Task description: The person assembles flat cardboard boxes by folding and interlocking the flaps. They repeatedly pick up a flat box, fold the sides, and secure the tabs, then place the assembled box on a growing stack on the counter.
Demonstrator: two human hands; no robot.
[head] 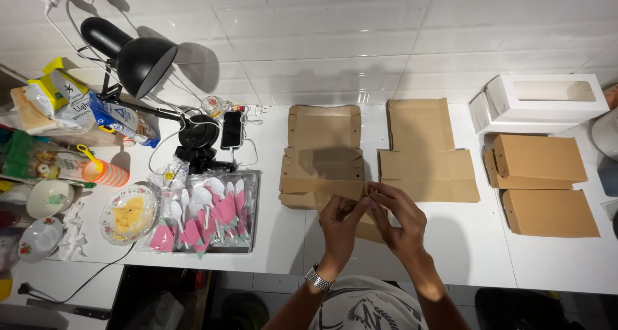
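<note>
Both the left hand (pixel 339 224) and right hand (pixel 398 219) pinch closed fingers on a flat brown cardboard box (pixel 322 169) beside two folded ones.

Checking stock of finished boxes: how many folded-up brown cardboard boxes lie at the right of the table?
2: one closed brown cardboard box below the white window box, another just nearer the table edge. More may sit outside the picture.

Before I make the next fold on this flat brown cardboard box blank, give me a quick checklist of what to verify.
1. Both hands on the brown cardboard box blank: left hand and right hand pinch its near edge: ok.
2. Blank lies flat on the white table: ok.
3. Second flat brown blank apart from the hands: ok.
4. Black phone off the blank: ok.
5. Crease alignment under the fingers: cannot tell.
</note>
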